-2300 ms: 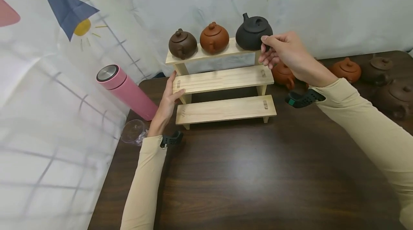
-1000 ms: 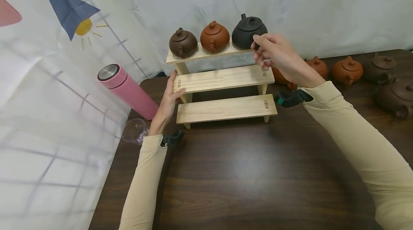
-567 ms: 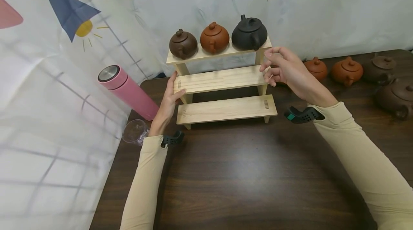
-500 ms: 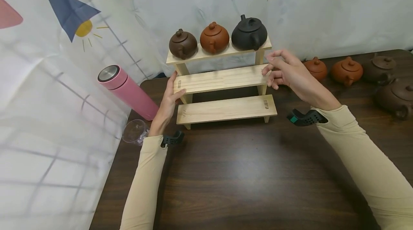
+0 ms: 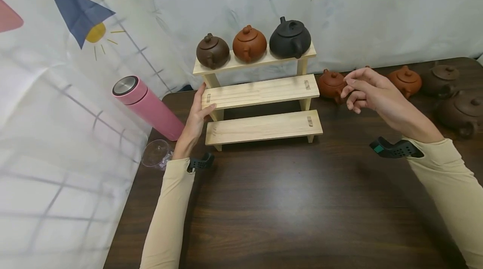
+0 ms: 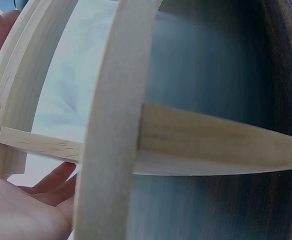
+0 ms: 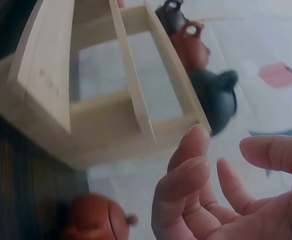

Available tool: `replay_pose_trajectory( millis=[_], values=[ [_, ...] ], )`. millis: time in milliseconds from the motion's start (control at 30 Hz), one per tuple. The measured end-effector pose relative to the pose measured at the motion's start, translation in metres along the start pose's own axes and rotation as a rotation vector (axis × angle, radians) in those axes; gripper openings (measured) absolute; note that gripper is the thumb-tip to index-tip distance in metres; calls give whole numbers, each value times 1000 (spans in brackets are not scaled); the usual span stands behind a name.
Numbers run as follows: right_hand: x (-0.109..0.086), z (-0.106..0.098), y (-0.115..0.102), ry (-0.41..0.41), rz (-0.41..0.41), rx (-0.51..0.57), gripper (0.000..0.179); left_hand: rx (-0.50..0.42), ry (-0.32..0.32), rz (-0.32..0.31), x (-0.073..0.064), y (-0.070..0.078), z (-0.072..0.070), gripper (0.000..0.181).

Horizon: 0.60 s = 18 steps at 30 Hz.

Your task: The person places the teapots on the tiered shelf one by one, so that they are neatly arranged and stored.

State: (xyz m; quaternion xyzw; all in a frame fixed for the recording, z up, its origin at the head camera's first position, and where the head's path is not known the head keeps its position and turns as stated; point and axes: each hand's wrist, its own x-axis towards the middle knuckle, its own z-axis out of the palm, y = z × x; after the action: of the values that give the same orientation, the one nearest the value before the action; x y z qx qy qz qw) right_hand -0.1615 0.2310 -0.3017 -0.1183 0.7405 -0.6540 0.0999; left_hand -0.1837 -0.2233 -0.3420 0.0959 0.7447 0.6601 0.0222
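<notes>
A three-tier wooden display stand point(image 5: 260, 93) stands on the dark table. My left hand point(image 5: 194, 116) grips the left end of its middle tier, thumb on the board and fingers round the side. On the top tier sit a brown teapot point(image 5: 213, 52), an orange-brown teapot point(image 5: 249, 45) and a black teapot point(image 5: 289, 38) at the right end. My right hand point(image 5: 371, 91) holds nothing; its fingers are loosely bent, close to a reddish-brown teapot point(image 5: 332, 84) on the table. In the right wrist view the thumb stands apart from the fingers.
Several more teapots are at the back right, among them an orange one point(image 5: 405, 81) and dark brown ones point(image 5: 462, 112). A pink thermos flask point(image 5: 149, 107) and a clear plastic cup point(image 5: 155, 153) stand left of the stand. A white cloth point(image 5: 370, 13) hangs behind.
My right hand has set the black teapot slightly further left on the top tier, let go of its handle and moved right and down. The left hand has stayed on the stand.
</notes>
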Motion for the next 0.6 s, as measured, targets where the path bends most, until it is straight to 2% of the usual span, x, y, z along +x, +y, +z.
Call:
replay_pose_trajectory(
  millis=[133,233,433,500,600],
  values=[
    [-15,-23,8,39,6,27,30,-2,7,-6,0,1,1,80],
    [-27,-40,13,108,27,-36,28,-1,11,-5,0,1,1,80],
    [-54,-68,25,275,97,-230,17,5,18,-3,0,1,-1,78],
    [-63,-80,33,308,103,-250,12,1,23,-2,0,0,-2,77],
    [-74,-111,59,334,89,-218,12,-11,23,-4,-1,-1,-4,77]
  ],
)
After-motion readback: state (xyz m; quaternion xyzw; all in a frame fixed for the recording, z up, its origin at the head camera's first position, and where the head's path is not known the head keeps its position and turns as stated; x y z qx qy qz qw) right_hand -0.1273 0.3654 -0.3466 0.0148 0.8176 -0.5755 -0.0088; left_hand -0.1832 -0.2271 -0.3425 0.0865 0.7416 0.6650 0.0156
